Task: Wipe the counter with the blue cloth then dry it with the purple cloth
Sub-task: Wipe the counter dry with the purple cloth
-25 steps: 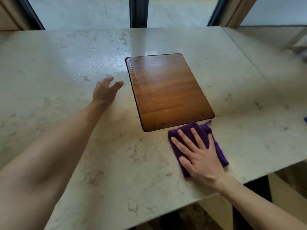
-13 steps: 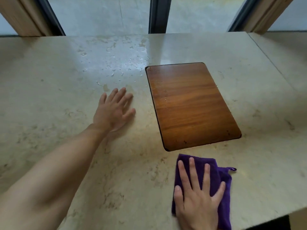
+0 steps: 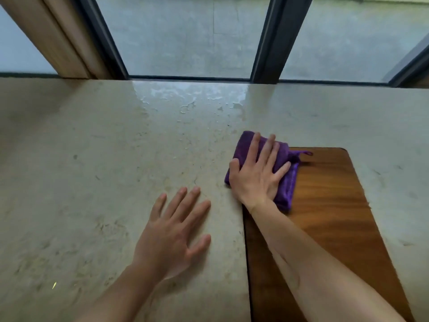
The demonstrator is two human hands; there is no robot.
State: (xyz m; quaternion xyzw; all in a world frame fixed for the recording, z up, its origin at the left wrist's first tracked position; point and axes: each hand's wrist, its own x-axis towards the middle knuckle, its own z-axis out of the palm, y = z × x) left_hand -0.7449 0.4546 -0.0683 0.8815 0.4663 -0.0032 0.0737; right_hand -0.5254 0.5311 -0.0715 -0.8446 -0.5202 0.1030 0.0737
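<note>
Stone counter (image 3: 92, 182), pale and veined, fills the head view from the near edge to the window frame (image 3: 267, 43) at the back. Beads and streaks of water (image 3: 192, 105) glisten on the far middle of the stone, just below the glass. A wooden board (image 3: 336, 217) sits flush in the counter on the right, its grain running toward the near edge.

The purple cloth (image 3: 287, 182) lies folded across the board's far left corner, part on the wood and part on the stone beside it. A small loop (image 3: 306, 153) sticks out from its far right side onto the board. The right hand (image 3: 257, 175) lies flat on top of the cloth, palm down, fingers (image 3: 267, 147) spread and straight, pressing rather than gripping; nothing is pinched between them. Its forearm crosses the board from the lower right.

The left hand (image 3: 176, 233) rests on bare stone to the left of the board, near the cloth but apart from it. It is open too, fingers fanned and empty, the palm seemingly against the surface, though from this angle I cannot tell whether it bears any weight. Between the left hand and the wet patch the stone looks dull and dry.
</note>
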